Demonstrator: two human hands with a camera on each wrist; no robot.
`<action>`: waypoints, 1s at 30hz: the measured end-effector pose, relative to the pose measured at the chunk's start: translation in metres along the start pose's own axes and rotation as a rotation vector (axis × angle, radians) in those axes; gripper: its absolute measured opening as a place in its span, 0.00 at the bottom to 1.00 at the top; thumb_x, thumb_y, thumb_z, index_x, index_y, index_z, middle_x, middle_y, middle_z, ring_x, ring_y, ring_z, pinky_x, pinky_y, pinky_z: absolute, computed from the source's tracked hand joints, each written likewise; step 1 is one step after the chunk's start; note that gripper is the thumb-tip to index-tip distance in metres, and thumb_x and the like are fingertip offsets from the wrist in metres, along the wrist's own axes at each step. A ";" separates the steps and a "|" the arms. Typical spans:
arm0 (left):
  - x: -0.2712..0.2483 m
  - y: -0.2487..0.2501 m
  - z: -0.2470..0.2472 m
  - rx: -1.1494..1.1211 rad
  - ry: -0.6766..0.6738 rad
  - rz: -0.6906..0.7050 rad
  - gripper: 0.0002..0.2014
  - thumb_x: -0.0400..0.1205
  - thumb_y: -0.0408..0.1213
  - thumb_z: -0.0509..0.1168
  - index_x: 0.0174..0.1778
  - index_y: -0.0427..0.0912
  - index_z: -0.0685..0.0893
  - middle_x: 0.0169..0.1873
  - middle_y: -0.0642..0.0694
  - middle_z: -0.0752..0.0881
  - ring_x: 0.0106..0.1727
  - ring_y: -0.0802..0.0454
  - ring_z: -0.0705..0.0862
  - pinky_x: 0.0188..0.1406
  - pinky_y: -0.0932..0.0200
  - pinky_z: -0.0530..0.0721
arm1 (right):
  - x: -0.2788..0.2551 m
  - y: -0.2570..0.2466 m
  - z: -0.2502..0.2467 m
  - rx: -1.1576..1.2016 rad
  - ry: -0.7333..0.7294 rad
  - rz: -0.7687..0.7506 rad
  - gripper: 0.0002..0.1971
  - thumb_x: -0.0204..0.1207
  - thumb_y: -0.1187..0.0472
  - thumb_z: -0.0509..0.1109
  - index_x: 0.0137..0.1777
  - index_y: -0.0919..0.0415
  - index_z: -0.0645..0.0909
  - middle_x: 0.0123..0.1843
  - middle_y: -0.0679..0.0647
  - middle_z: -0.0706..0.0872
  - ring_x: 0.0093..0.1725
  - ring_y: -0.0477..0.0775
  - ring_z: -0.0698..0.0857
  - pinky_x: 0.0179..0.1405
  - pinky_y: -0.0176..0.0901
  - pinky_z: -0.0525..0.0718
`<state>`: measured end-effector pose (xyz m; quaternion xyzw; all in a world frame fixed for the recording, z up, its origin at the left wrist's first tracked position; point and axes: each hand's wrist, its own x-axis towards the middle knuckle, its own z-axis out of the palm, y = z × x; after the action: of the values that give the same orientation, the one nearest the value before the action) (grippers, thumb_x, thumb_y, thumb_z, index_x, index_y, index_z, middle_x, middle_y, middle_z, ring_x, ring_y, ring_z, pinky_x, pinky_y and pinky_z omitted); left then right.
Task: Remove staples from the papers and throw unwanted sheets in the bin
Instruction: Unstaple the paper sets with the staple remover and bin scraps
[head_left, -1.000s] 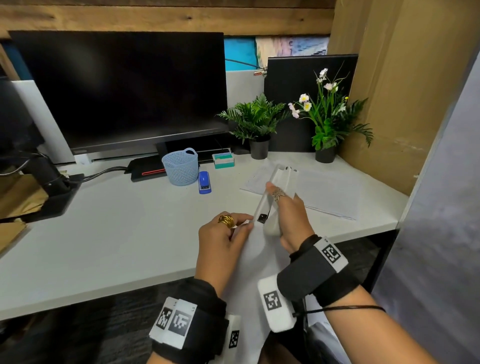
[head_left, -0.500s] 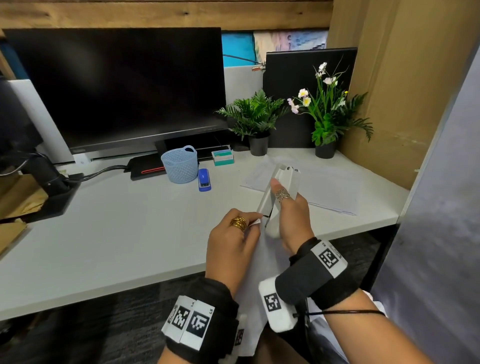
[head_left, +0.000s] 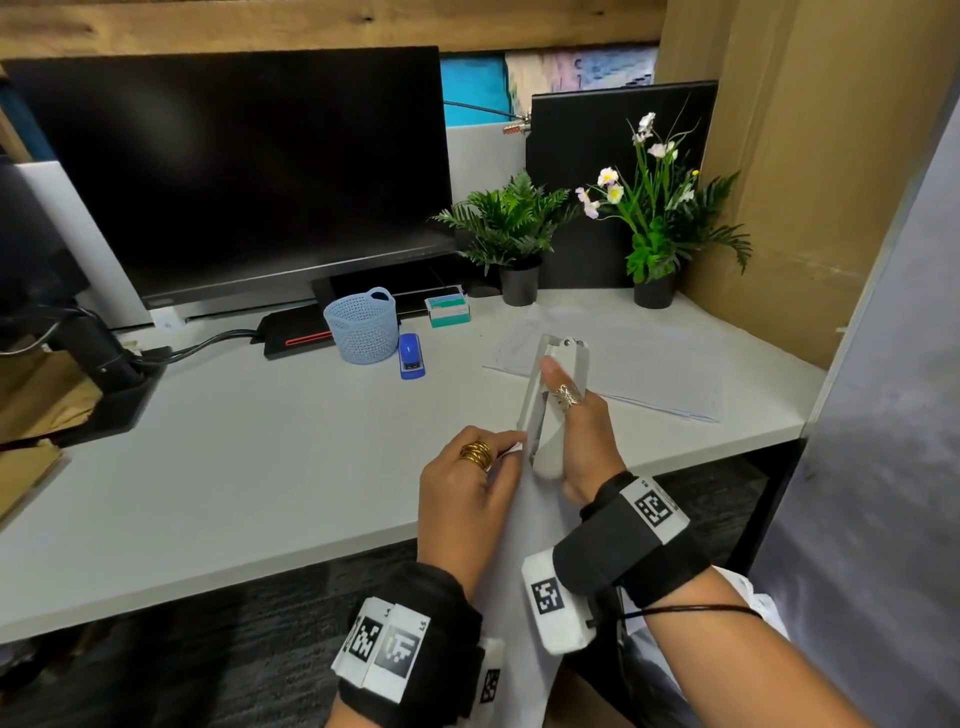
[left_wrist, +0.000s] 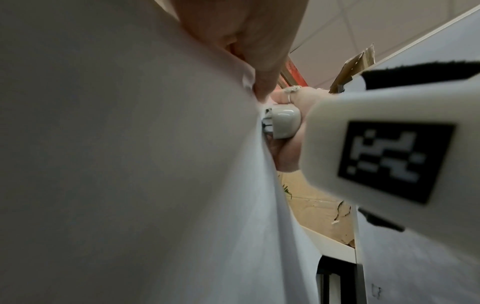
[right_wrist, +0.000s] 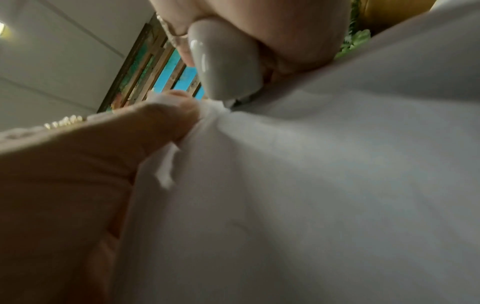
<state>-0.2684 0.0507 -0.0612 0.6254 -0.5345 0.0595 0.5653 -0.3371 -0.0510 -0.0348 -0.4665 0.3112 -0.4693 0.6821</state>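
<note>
My left hand (head_left: 470, 483) pinches the top corner of a white sheaf of papers (head_left: 519, 571) that hangs down over the desk's front edge. My right hand (head_left: 576, 436) grips a pale grey stapler (head_left: 556, 395), its nose against that same corner. In the left wrist view the stapler's nose (left_wrist: 281, 121) touches the papers (left_wrist: 130, 164) just below my fingertips (left_wrist: 262, 90). The right wrist view shows the stapler (right_wrist: 223, 67) meeting the crumpled paper corner (right_wrist: 215, 109) beside my left thumb (right_wrist: 166, 121). The staple itself is hidden.
A loose sheet (head_left: 623, 364) lies on the grey desk (head_left: 260, 467) at right. Behind stand a blue basket (head_left: 361, 327), a small blue stapler (head_left: 411, 354), a staple box (head_left: 448, 310), two potted plants (head_left: 511, 234) and a monitor (head_left: 234, 171). No bin shows.
Both hands with the papers and stapler have shifted slightly right and towards me. The stapler's nose has closed in on the pinched corner.
</note>
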 end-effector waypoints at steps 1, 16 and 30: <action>0.000 -0.001 0.000 -0.016 -0.006 -0.010 0.08 0.77 0.32 0.67 0.48 0.45 0.89 0.40 0.52 0.87 0.43 0.64 0.82 0.45 0.73 0.79 | 0.002 0.001 -0.001 0.040 0.004 0.037 0.18 0.75 0.44 0.69 0.53 0.57 0.86 0.51 0.63 0.89 0.54 0.66 0.87 0.60 0.61 0.83; -0.001 -0.007 0.004 -0.005 -0.080 -0.048 0.07 0.80 0.32 0.69 0.49 0.45 0.89 0.42 0.57 0.86 0.47 0.70 0.82 0.46 0.78 0.76 | 0.026 -0.011 -0.013 -0.163 -0.006 0.120 0.24 0.67 0.37 0.68 0.54 0.54 0.80 0.53 0.56 0.86 0.52 0.57 0.84 0.56 0.50 0.80; 0.013 -0.020 -0.004 0.103 -0.201 -0.085 0.04 0.79 0.33 0.69 0.45 0.43 0.89 0.41 0.55 0.86 0.42 0.67 0.81 0.47 0.83 0.72 | 0.063 -0.013 -0.043 -1.451 -0.050 -0.171 0.22 0.77 0.47 0.67 0.61 0.64 0.83 0.58 0.59 0.86 0.59 0.60 0.81 0.55 0.45 0.79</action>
<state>-0.2464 0.0420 -0.0635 0.6784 -0.5579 -0.0002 0.4781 -0.3555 -0.1263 -0.0383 -0.8342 0.4908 -0.1859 0.1693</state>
